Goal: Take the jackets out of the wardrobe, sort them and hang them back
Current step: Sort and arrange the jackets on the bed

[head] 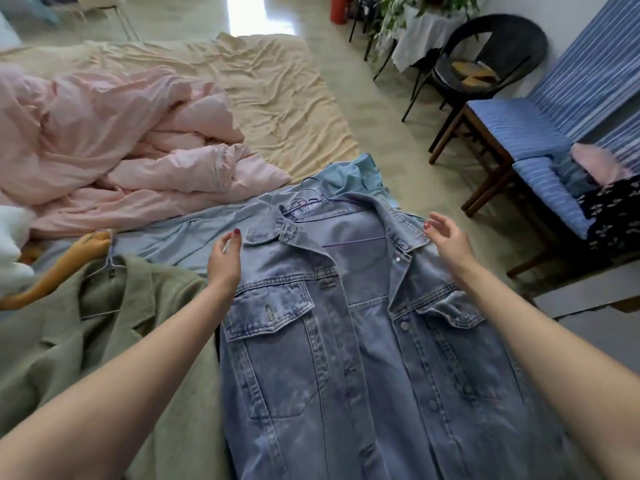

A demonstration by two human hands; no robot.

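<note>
Denim jacket [363, 341] lay face up and unbuttoned on the bed [277, 81], on a purple wire hanger [349, 241] whose hook poked out past the collar. I saw my left hand [224, 259] at the left shoulder by the collar, fingers bent, though I could not tell whether it gripped the cloth. My right hand [446, 239] hovered at the right shoulder, fingers loose and spread, holding nothing. Just left of the denim lay a green jacket [86, 341] on its own wire hanger [104, 271]. A pale blue garment [194, 230] was spread beneath both, and a pink quilt [114, 147] was bunched beyond.
</note>
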